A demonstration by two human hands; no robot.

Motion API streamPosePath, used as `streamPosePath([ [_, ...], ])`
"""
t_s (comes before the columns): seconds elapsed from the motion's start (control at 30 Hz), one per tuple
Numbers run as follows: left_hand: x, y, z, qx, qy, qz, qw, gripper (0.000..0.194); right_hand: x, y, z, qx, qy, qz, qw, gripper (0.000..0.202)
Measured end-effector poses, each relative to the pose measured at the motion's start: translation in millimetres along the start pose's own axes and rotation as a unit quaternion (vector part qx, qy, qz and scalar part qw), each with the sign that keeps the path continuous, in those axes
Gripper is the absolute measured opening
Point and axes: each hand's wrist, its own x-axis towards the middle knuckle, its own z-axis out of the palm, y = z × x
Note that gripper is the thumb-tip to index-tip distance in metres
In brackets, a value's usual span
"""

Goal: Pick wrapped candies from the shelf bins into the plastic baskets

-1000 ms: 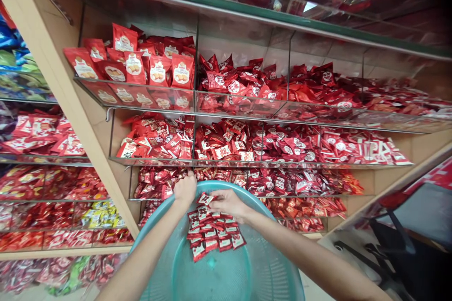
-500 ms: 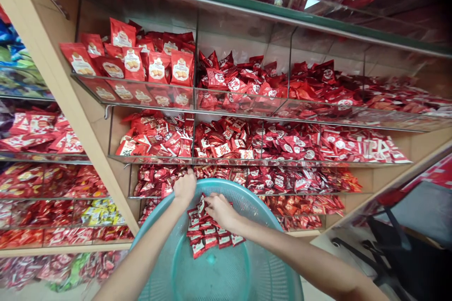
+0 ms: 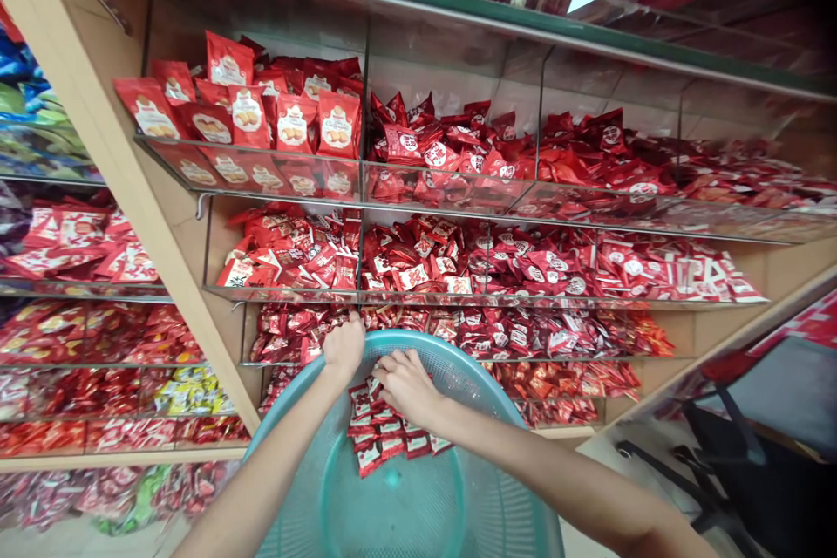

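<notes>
A large teal plastic basket [image 3: 503,384] with perforated sides stands in front of me. My left hand [image 3: 344,347] is closed around its far rim, left of the middle. Inside, small red-and-white snack packets [image 3: 392,445] lie side by side in rows against the far wall, reaching onto the basket floor. My right hand [image 3: 406,385] is inside the basket over the upper end of these rows. Its fingers are bent down and closed on a red packet at the top left of the group, mostly covered by the fingers.
Glass-fronted shelves [image 3: 418,296] behind the basket hold red packets sorted by dividers. Larger red cookie bags [image 3: 294,124] stand at upper left. A wooden upright [image 3: 124,183] separates another shelf unit at left. A black chair [image 3: 745,453] is at right.
My right hand has shifted slightly up toward the far wall, its fingers now covering the packet that stood tilted between them. My left hand stays on the rim.
</notes>
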Motion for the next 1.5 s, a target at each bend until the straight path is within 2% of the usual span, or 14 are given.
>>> streamPosePath([
  [0.17,-0.6,1.3,-3.0,0.003,-0.009,-0.003,1.0,0.035,1.3,-1.1,8.3,-0.032,0.015,0.013,0.999,0.015],
  [0.57,-1.3,0.9,-4.8,-0.001,-0.014,-0.001,1.0,0.033,4.1,-3.4,20.8,-0.101,0.046,-0.008,0.994,0.018],
  [0.77,0.0,0.5,-3.6,-0.006,-0.021,-0.002,1.0,0.034,6.7,-1.1,21.2,-0.138,0.075,-0.05,0.986,0.009],
  [1.0,-0.6,1.7,-5.2,-0.006,-0.024,-0.009,1.0,0.036,2.6,-3.6,29.6,-0.122,0.1,-0.165,0.974,0.014],
  [1.3,-0.7,2.0,-8.7,-0.007,-0.035,-0.009,0.999,0.035,4.7,-19.2,26.1,-0.137,0.092,-0.163,0.973,0.017],
  [1.5,-0.7,1.2,-8.0,-0.006,-0.036,-0.001,0.999,0.035,4.3,-31.9,37.8,-0.147,0.087,-0.172,0.97,0.015],
])
